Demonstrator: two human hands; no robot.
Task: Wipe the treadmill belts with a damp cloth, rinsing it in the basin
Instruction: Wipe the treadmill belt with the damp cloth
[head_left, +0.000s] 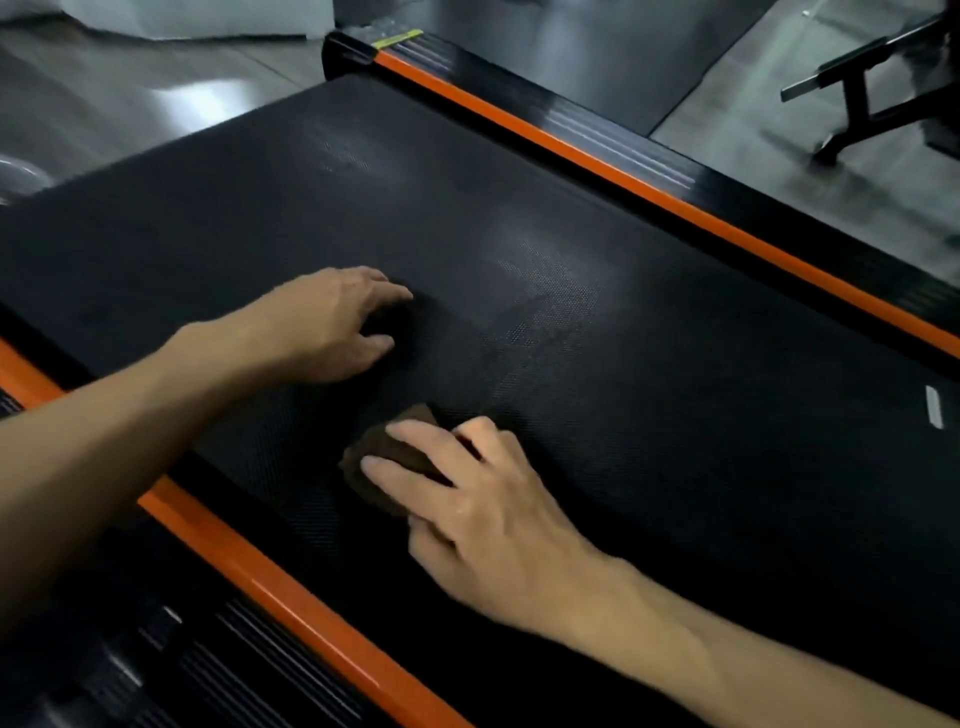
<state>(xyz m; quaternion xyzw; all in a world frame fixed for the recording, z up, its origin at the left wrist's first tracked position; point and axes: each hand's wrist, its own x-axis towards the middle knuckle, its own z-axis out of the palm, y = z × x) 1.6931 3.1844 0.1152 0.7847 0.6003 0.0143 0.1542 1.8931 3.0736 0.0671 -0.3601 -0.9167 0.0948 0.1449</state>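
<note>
The black textured treadmill belt fills the middle of the view, with a damp sheen near its centre. A small brown cloth lies on the belt close to the near orange rail. My right hand lies over the cloth, its fairly straight fingers pressing the cloth down onto the belt. My left hand rests on the belt a little farther away and to the left, its fingers arched and its fingertips touching the surface. Nothing is plainly visible in that hand.
Orange side rails run along both sides of the belt, near and far. A black metal equipment frame stands on the grey floor at the top right. A pale rounded object shows at the left edge.
</note>
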